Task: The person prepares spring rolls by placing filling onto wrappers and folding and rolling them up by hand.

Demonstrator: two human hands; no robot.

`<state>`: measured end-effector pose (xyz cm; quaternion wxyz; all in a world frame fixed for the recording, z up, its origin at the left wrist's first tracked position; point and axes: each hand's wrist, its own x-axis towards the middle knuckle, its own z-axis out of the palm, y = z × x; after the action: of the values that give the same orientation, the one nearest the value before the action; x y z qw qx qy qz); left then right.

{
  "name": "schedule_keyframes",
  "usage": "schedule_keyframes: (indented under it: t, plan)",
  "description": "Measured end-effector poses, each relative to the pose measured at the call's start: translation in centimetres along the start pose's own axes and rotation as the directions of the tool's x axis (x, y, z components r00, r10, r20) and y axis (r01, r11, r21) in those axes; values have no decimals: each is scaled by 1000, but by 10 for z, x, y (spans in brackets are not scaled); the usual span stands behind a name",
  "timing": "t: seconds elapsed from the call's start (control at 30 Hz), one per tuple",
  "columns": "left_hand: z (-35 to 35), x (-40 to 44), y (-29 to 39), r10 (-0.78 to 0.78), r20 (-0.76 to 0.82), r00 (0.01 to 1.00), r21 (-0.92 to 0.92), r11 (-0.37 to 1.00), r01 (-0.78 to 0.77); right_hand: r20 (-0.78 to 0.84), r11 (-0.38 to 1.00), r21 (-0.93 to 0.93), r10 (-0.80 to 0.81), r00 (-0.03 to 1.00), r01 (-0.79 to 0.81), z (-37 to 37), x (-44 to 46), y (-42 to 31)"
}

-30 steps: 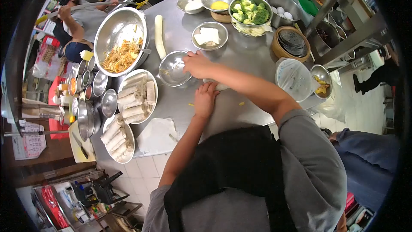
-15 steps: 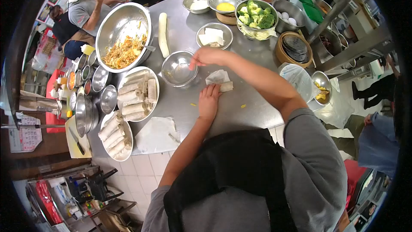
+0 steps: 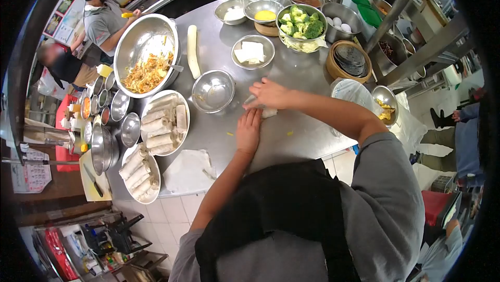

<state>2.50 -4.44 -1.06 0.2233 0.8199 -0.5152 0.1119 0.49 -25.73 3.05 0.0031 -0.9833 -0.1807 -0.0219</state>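
My left hand (image 3: 248, 132) lies on the steel table (image 3: 229, 149) with its fingers together, pressing the near side of a partly rolled white wrapper (image 3: 269, 112). Just above it, my right hand (image 3: 271, 94) holds the wrapper's pale loose flap at its fingertips. The hands almost touch and cover much of the roll. To their upper left stands a small metal bowl (image 3: 213, 91) with a little liquid. Finished rolls fill two white plates, a larger one (image 3: 187, 125) and a smaller one (image 3: 156, 183). Flat wrapper sheets (image 3: 187, 171) lie beside them.
A large bowl of shredded filling (image 3: 148, 71) stands at left, near a long pale stick (image 3: 193, 52). Bowls of white blocks (image 3: 253, 52), broccoli (image 3: 301, 24) and eggs (image 3: 341, 24) stand behind. A knife (image 3: 94, 180) lies lower left. Co-workers are upper left and at right.
My right hand has moved from the small metal bowl down to the wrapper's flap. My left hand has stayed on the roll. The co-workers at the upper left have shifted.
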Motion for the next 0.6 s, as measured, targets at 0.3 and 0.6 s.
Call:
schedule_keyframes:
  t: [0.3, 0.6]
  plan:
    - [5, -3, -1, -9, -23, 1000, -43, 999, 8, -131, 949, 247, 232, 964, -195, -61, 65, -2]
    - [-3, 1, -1, 14, -5, 1000, -30, 999, -14, 133, 943, 295, 121, 984, -156, -24, 138, -39]
